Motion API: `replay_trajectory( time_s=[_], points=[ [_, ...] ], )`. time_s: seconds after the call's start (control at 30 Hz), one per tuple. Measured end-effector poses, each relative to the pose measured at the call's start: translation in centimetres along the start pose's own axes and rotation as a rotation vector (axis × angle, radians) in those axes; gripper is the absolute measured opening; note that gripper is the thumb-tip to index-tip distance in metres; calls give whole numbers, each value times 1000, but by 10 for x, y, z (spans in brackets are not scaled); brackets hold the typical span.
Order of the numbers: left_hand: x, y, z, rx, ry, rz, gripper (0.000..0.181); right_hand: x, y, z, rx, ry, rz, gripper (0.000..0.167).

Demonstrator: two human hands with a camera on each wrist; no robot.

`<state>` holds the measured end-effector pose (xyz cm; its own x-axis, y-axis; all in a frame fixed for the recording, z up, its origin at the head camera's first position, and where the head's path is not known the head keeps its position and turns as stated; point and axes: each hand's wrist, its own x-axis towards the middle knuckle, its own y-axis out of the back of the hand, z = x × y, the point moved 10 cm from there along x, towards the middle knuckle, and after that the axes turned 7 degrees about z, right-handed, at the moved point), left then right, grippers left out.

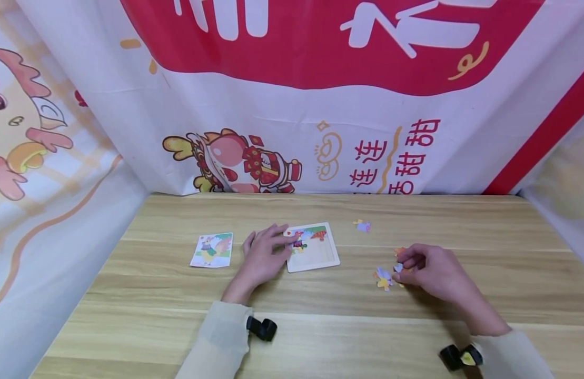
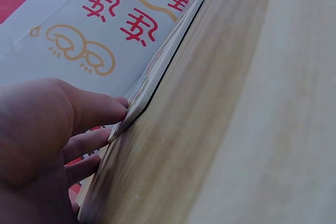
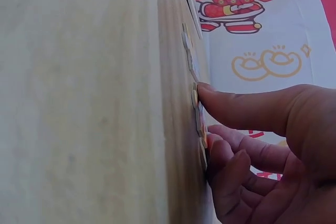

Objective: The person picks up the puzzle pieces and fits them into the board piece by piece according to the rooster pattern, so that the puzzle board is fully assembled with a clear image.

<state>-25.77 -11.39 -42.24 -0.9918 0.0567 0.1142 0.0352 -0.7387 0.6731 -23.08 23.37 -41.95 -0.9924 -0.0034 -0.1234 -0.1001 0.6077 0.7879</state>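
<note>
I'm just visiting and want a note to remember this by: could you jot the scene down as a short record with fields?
Left hand: left hand touches the tray
Tray: partly filled with puzzle pieces; lower right part bare
Right hand: right hand touches loose pieces; whether it grips one is unclear
Lone piece: one piece lies apart, right of the tray
Card: card, picture up, left of the left hand
Surface: wood-grain table
</note>
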Motion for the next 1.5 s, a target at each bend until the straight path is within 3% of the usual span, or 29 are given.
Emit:
replay_trajectory(
  time_s=[0.67, 1.03, 1.5],
  points=[
    [0, -1, -1, 6, 0, 0, 30, 0, -6, -5, -29, 49, -46, 35],
    [0, -1, 0, 12, 0, 0, 30, 1, 2, -4, -93, 42, 5, 42],
    [0, -1, -2, 18, 14, -4, 30, 0, -2, -5, -131, 21, -26, 29]
  ],
)
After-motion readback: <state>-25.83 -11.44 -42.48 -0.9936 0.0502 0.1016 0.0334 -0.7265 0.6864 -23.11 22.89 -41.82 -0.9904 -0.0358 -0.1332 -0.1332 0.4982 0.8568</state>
